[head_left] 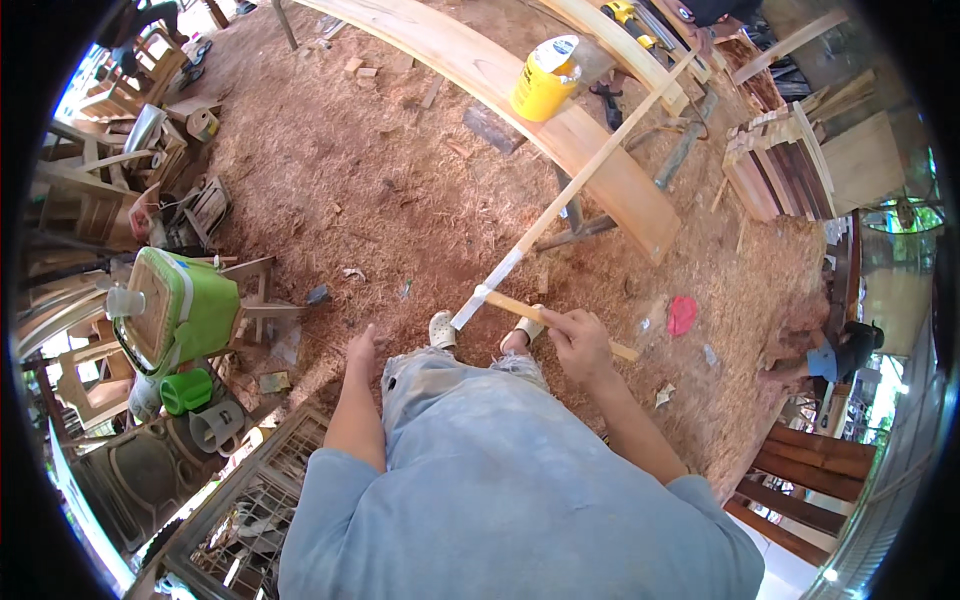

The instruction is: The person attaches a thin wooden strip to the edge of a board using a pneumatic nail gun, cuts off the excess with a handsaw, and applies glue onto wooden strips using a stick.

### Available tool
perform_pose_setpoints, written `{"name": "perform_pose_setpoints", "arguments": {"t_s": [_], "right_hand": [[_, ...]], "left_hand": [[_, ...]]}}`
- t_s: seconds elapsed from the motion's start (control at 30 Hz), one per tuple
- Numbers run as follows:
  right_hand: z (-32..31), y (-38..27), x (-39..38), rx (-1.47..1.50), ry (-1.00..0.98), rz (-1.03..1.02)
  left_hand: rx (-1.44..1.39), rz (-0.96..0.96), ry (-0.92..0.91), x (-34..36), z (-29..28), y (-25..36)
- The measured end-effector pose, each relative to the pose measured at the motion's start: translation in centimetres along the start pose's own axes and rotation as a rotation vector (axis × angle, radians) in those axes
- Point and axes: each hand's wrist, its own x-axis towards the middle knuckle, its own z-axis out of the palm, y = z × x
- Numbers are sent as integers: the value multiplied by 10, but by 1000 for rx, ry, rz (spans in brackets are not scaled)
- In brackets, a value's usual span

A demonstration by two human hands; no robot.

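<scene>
My right hand (580, 342) is closed round a flat wooden stick (520, 306). The stick's whitish far end meets a long thin wood strip (590, 165), whose near end is coated in something white. That strip slants up to the right, crossing over a wide curved plank (615, 185). On the plank stands an open yellow tub (542, 92) with a white and blue lid tilted up at its top. My left hand (362, 350) hangs low beside my left leg, away from the strip; its fingers are too small and foreshortened to make out.
Shavings cover the floor (390, 200). At left stand a green cooler box (190, 310) with a clear cup on top, and a green mug (187, 391). Stacked boards (785, 165) rise at right. A yellow power tool (628, 22) lies far off. Another person (840, 355) is at right.
</scene>
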Motion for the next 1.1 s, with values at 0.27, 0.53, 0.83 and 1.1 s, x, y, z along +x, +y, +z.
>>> {"name": "perform_pose_setpoints", "arguments": {"t_s": [0.27, 0.53, 0.83, 1.1], "right_hand": [[15, -20, 2, 170, -124, -113], [2, -6, -2, 246, -21, 301], [40, -4, -19, 424, -144, 63], [18, -3, -17, 394, -333, 62]], "left_hand": [[14, 7, -17, -10, 13, 17], [-11, -20, 6, -19, 10, 17], [44, 21, 5, -23, 7, 21], [-1, 65, -17, 5, 5, 14]]}}
